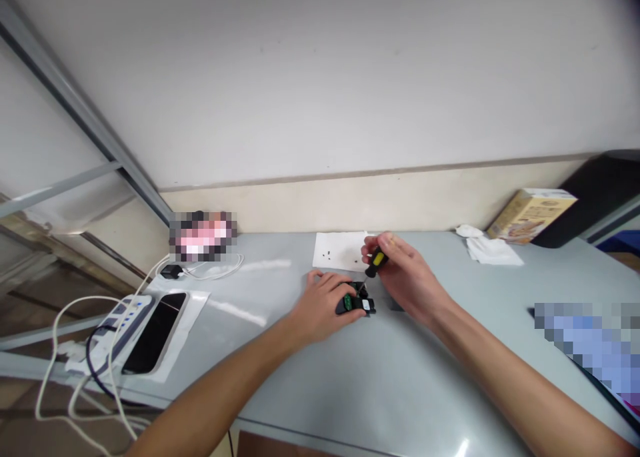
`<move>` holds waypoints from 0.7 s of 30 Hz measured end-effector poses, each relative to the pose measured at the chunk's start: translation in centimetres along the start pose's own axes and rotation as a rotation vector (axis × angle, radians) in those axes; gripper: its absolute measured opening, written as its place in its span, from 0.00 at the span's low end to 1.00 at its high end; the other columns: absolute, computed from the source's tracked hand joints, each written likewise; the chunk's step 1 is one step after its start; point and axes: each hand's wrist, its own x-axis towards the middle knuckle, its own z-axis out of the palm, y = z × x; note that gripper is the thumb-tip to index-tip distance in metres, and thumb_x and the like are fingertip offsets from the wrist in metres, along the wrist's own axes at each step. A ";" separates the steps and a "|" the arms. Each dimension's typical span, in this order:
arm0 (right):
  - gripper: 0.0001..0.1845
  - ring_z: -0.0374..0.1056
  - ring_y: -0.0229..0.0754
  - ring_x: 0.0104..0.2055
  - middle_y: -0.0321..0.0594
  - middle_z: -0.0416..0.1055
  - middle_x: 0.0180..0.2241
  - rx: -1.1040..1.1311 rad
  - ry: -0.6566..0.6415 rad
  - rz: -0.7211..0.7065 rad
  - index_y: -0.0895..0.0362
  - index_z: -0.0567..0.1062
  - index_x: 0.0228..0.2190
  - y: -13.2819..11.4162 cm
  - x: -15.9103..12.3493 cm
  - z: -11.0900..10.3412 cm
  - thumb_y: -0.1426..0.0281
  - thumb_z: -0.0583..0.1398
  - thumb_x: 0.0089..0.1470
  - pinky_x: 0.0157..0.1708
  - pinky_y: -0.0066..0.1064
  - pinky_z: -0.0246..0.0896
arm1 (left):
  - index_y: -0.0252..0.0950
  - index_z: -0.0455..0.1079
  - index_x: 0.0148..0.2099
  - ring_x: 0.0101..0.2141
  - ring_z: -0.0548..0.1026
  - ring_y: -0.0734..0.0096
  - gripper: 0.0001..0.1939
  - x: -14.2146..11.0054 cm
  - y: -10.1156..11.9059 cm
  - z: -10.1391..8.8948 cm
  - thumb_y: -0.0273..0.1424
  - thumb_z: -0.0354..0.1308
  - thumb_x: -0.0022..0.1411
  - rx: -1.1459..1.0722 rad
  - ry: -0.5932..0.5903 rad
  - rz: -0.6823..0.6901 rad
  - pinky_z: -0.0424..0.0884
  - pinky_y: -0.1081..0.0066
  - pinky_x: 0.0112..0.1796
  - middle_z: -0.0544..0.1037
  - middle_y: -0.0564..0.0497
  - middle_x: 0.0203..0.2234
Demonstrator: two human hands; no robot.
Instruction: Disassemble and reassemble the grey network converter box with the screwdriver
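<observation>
My left hand (325, 305) is closed around a small black device (367, 305) on the grey table, its fingers behind it and its thumb along the near side. A green circuit board (348, 301) shows inside the opened device. In my right hand (407, 277) is a screwdriver (377, 263) with a black and yellow handle, held between thumb and fingers. It slants down to the left, its thin shaft reaching into the device; the tip's exact contact is hidden. Just behind lies a white sheet of paper (337, 251) with several tiny dark pieces on it, perhaps screws.
At the left are a phone (156, 333), a power strip (113, 330), white cables and a black charger (171, 271). A yellow box (533, 215) and crumpled tissues (493, 250) sit at the back right. A wall (350, 203) runs along the table's rear edge.
</observation>
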 end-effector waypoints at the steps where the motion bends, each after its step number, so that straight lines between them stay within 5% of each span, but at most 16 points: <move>1: 0.17 0.65 0.42 0.39 0.38 0.71 0.35 0.006 0.014 0.008 0.51 0.74 0.27 0.0 0.0 0.1 0.56 0.73 0.51 0.40 0.33 0.62 | 0.41 0.73 0.46 0.54 0.76 0.58 0.13 0.0 0.0 0.0 0.43 0.67 0.67 0.003 -0.003 -0.001 0.56 0.52 0.60 0.80 0.49 0.55; 5: 0.26 0.65 0.39 0.34 0.35 0.68 0.32 0.053 0.034 0.042 0.53 0.67 0.24 -0.2 0.1 0.4 0.57 0.77 0.45 0.35 0.31 0.60 | 0.41 0.73 0.47 0.54 0.76 0.58 0.13 0.0 0.1 -0.2 0.43 0.67 0.67 0.013 -0.009 0.000 0.56 0.52 0.60 0.79 0.49 0.56; 10: 0.24 0.46 0.36 0.24 0.30 0.49 0.23 0.043 -0.009 0.013 0.52 0.67 0.24 0.0 0.1 0.2 0.52 0.72 0.53 0.25 0.30 0.52 | 0.41 0.74 0.47 0.54 0.76 0.59 0.13 -0.1 0.1 -0.2 0.43 0.67 0.67 -0.018 0.008 0.004 0.55 0.52 0.60 0.80 0.49 0.55; 15: 0.16 0.57 0.40 0.30 0.36 0.59 0.29 0.132 -0.042 0.072 0.51 0.80 0.38 -0.4 0.0 -0.2 0.52 0.65 0.58 0.33 0.32 0.61 | 0.41 0.74 0.46 0.53 0.76 0.59 0.13 0.0 0.1 -0.1 0.43 0.66 0.67 -0.028 0.013 0.004 0.54 0.52 0.60 0.80 0.49 0.54; 21: 0.16 0.64 0.43 0.39 0.39 0.67 0.34 0.015 -0.031 0.024 0.52 0.78 0.28 -0.5 -0.1 -0.2 0.54 0.70 0.53 0.40 0.32 0.62 | 0.41 0.74 0.46 0.53 0.76 0.58 0.13 0.0 0.2 -0.2 0.44 0.65 0.68 -0.019 0.000 -0.005 0.55 0.52 0.60 0.80 0.48 0.55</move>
